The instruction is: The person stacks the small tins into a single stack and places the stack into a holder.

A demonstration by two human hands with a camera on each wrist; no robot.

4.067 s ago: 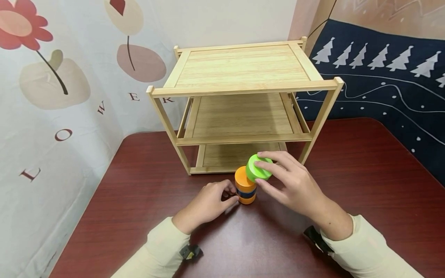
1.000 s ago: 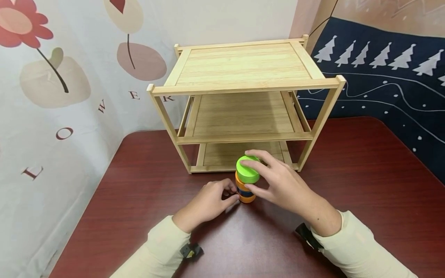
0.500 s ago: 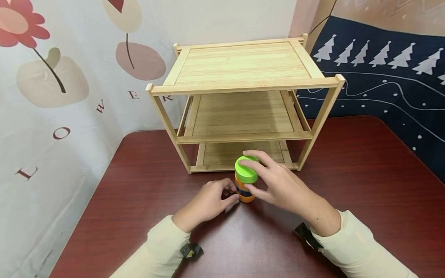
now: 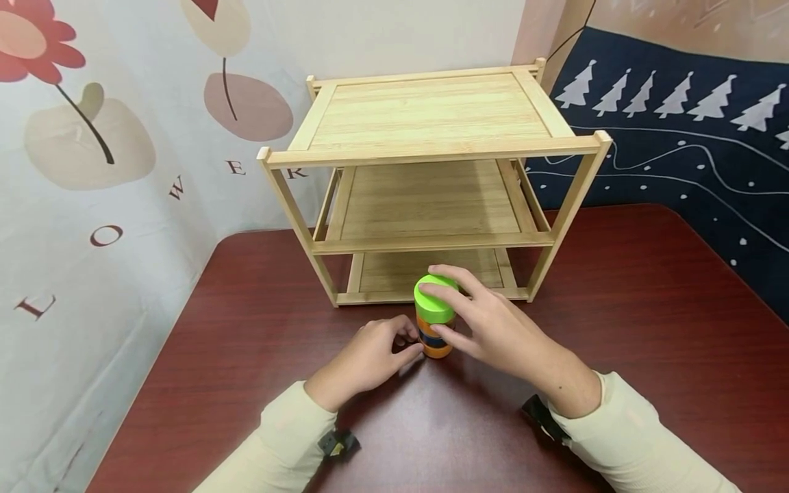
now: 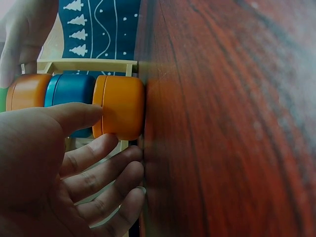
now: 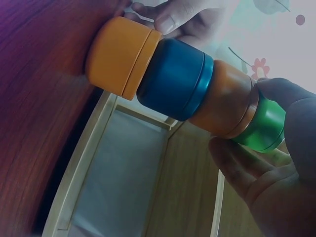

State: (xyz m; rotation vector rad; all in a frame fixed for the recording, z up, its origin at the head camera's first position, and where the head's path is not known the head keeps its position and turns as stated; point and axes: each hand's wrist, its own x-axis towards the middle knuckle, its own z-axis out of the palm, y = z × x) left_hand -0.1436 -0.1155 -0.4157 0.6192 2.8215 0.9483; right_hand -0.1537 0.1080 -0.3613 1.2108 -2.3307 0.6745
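A stack of small round lidded jars stands on the table, with a bottom orange jar (image 5: pixel 126 108), a blue jar (image 6: pixel 173 76), another orange jar (image 6: pixel 223 98) and a green jar (image 4: pixel 433 301) on top. My right hand (image 4: pixel 502 329) grips the green jar, thumb on the near side and fingers over its top and far side. The green jar sits on the upper orange one, at a slight offset in the right wrist view. At the left of the stack, my left hand (image 4: pixel 366 356) rests its thumb and index fingertips against the bottom orange jar, its other fingers loose.
Just behind the stack stands a wooden three-tier shelf (image 4: pixel 431 148) on the dark red table (image 4: pixel 246 287). A flower-print cloth (image 4: pixel 123 226) hangs at the left and back, and a navy cloth with white trees (image 4: pixel 666 150) hangs at the right.
The right hand has brought the green jar left, from tilted at the stack's upper right to level on top, shifting slightly left lately. The left hand stays at the bottom jar.
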